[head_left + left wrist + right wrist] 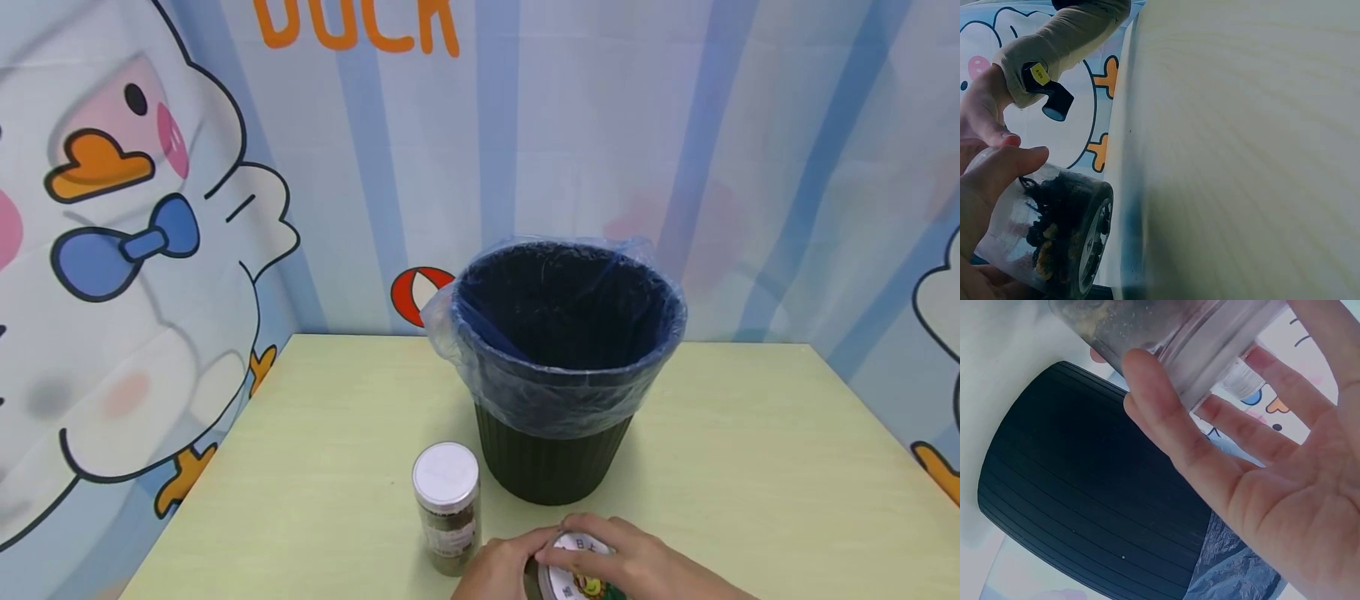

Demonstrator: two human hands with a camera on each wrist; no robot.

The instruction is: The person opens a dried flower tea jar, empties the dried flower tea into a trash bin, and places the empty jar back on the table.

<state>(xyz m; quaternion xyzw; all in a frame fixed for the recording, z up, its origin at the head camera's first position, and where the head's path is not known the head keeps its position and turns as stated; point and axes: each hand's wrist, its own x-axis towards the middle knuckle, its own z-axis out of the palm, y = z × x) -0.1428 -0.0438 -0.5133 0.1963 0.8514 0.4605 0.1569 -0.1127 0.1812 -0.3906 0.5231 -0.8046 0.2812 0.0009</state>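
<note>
While left fingers [531,543] curl round a jar [1054,225], right fingers [1157,397], spread, gripping its lid [1216,356]

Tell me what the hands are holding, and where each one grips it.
A clear jar: the left hand grips it around the side, and the right hand grips its lid.

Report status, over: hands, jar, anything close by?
Left hand grips jar. Right hand holds lid. Second jar upright beside left hand; bin beyond.
</note>
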